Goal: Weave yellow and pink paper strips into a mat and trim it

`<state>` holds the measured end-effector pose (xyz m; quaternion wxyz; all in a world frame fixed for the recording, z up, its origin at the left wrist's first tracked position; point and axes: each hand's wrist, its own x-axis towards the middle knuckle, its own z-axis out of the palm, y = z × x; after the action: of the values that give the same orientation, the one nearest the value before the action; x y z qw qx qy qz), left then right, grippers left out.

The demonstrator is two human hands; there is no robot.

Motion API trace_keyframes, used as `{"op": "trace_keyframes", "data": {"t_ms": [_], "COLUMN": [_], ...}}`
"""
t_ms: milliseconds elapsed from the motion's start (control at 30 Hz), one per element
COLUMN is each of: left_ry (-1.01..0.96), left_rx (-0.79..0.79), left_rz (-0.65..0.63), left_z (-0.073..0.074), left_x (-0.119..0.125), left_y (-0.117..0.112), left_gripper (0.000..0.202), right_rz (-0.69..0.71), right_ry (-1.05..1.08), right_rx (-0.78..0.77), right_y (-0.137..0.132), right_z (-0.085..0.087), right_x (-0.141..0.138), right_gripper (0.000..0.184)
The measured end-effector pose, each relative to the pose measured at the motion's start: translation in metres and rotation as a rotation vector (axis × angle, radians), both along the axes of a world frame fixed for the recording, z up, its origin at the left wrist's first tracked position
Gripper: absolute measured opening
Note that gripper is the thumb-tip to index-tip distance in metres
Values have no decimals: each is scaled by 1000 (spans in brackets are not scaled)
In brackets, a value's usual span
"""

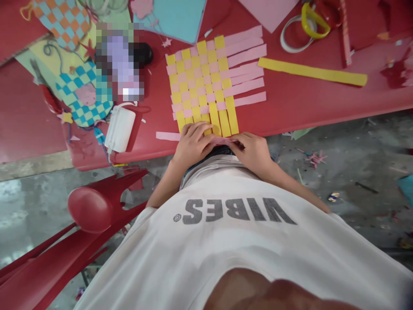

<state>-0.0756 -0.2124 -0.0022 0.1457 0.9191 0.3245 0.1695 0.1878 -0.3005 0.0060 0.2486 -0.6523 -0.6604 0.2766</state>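
A woven mat of yellow and pink paper strips [200, 79] lies flat on the red table, its long pink ends sticking out to the right. Below its lower edge a loose pink paper strip [167, 136] runs sideways along the table edge. My left hand [195, 142] is closed on this strip, its fingertips over the lower ends of the yellow strips. With thumb and fingers, my right hand [253, 148] pinches the same strip farther right. The strip's right end is hidden by that hand.
A loose yellow strip [312, 72] lies right of the mat, near a roll of white tape [287, 41] and a yellow ring-shaped item [314, 23]. At left are a white power bank [120, 129], blue checkered paper weaving [92, 114] and a red chair [90, 211].
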Motion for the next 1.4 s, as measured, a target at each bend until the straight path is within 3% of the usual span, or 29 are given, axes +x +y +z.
{"op": "trace_keyframes", "data": {"t_ms": [100, 300, 567, 833, 1200, 1400], "left_ry": [-7, -35, -12, -14, -50, -119], "left_rx": [3, 44, 12, 44, 25, 128], "left_rz": [-5, -14, -4, -15, 6, 53], "left_z": [0, -1, -2, -2, -7, -15], "left_x": [0, 0, -1, 0, -4, -11], "left_y": [0, 1, 0, 1, 0, -5], "left_gripper": [18, 17, 18, 18, 30, 22], "right_rz": [-12, -42, -162, -191, -168, -167], "right_ry": [-14, 164, 258, 206, 250, 378], "right_rx": [25, -62, 32, 58, 130, 16], "right_y": [0, 0, 0, 2, 7, 27], "right_z": [0, -1, -4, -5, 4, 7], "right_x": [1, -1, 0, -1, 3, 23], "right_gripper": [27, 31, 24, 34, 22, 23]}}
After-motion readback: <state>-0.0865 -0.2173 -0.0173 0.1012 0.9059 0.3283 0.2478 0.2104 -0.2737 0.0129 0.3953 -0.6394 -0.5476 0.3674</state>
